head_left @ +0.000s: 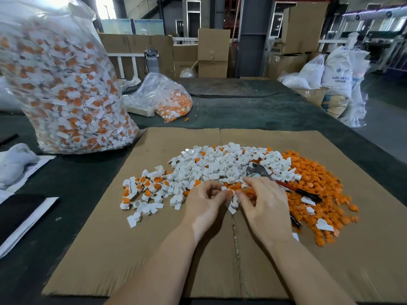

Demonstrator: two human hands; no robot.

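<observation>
- Dark desk (253,111) under flat brown cardboard (143,249), heaped with angular white plastic fittings (220,166) and small orange caps (312,179) (metal pliers (259,171) lie on top).
- Left hand (204,205) and right hand (266,208), fingers curled, both pinch one white fitting (232,205) at the heap's near edge.

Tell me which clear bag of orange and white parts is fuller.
The tall bag on the left, standing and packed with parts; the small bag farther back lies slumped and mostly empty.
</observation>
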